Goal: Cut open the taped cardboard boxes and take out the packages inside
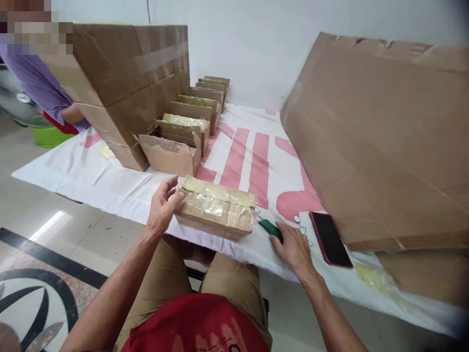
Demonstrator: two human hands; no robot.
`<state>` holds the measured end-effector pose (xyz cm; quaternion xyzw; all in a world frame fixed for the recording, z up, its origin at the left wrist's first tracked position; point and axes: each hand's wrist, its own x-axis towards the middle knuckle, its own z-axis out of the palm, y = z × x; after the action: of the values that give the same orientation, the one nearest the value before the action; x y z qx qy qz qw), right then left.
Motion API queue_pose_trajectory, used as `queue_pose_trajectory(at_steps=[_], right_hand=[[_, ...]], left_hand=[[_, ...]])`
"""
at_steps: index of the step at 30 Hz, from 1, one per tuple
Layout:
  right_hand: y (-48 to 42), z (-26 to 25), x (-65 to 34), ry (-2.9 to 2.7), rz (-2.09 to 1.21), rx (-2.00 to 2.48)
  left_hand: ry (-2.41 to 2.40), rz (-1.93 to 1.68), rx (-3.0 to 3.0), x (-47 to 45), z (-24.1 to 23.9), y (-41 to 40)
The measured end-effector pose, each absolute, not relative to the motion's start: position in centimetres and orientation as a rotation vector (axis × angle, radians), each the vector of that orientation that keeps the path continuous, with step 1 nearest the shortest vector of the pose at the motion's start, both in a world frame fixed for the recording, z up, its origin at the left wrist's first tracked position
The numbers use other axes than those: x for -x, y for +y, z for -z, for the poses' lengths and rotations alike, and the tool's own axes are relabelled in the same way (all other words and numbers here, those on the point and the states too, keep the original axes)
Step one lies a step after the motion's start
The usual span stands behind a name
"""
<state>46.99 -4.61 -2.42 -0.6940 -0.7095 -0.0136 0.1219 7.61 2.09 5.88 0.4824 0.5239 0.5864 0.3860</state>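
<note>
A small cardboard box, its top covered with shiny clear tape, sits near the table's front edge. My left hand grips its left end, thumb at the near corner and fingers bent at the far side. In my right hand is a green-handled tool that looks like a utility knife. Its tip points at the box's right end; whether the tip touches the box I cannot tell. Just right of that hand, a dark-screened phone with a red case lies on the table.
Several small open boxes form a row towards the wall. Large stacked cartons stand at left, and a big cardboard carton rises at right. A white cloth with pink markings covers the table. A person in a purple sleeve is behind the left cartons.
</note>
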Motion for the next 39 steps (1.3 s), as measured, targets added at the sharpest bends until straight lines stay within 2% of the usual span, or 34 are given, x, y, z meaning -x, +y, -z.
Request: queue_pose_trajectory(at_steps=[6, 14, 20, 29, 33, 39], right_hand=[[-4.0, 1.0, -46.8, -1.973, -0.071, 1.995], [4.3, 0.5, -45.3, -2.193, -0.261, 1.957], [6.2, -0.2, -44.2, -2.387, -0.343, 1.851], [1.6, -2.6, -52.1, -2.165, -0.383, 2.073], [-1.0, -1.8, -54.5, -2.057, -0.315, 2.26], [-2.3, -2.1, -55.6, -1.954, -0.172, 2.318]], left_hand=[[1.482, -1.345, -1.405, -8.7, -5.6, 2.5], [1.532, -1.338, -1.362, -9.3, -4.5, 2.1], [1.562, -1.361, -1.374, -9.3, -4.3, 2.2], [1.571, -1.359, -1.389, -9.0, -4.2, 2.0], [1.616, -1.353, -1.364, -9.1, -4.3, 1.8], [1.623, -1.338, -1.361, -9.0, -4.7, 1.8]])
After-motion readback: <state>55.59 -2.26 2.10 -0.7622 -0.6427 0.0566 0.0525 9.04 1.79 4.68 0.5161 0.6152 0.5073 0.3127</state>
